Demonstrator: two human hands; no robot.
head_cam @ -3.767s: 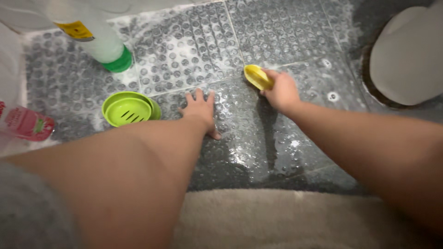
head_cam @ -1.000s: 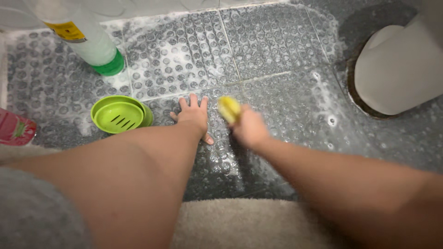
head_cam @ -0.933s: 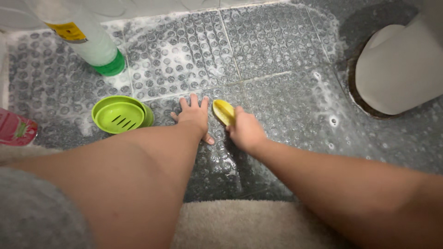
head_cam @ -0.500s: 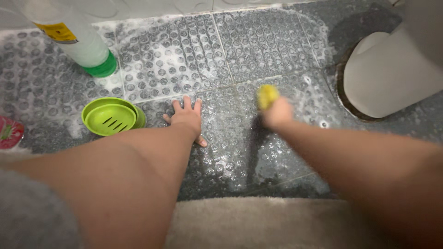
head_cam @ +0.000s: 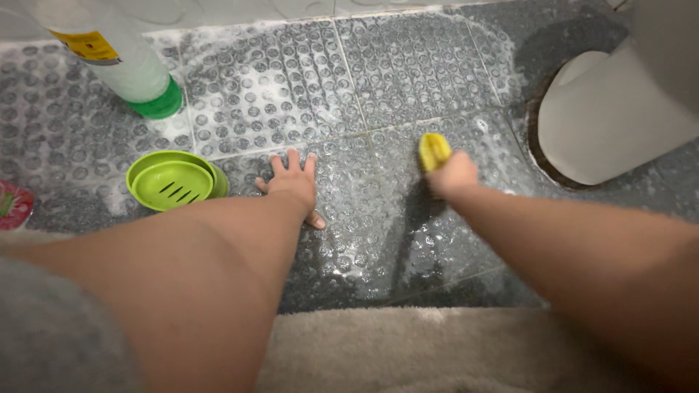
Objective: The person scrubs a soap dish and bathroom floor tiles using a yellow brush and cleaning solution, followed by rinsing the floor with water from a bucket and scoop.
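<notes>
Right hand (head_cam: 453,175) clamped on small yellow scrub brush (head_cam: 434,151), now swung from beside left hand out toward 3 o'clock across soapy grey studded floor tiles (head_cam: 378,65). Left hand (head_cam: 293,188) stays flat, fingers spread; round green soap dish (head_cam: 175,182) at its 9 o'clock.

A yellow scrubbing brush (head_cam: 434,150) was seen against a dark grey floor mat (head_cam: 378,80) patterned with raised circles and streaked with white foam. A lime-green slotted soap dish (head_cam: 175,180), a green-capped pale bottle (head_cam: 127,62) and a beige towel (head_cam: 437,353) were noted.
</notes>
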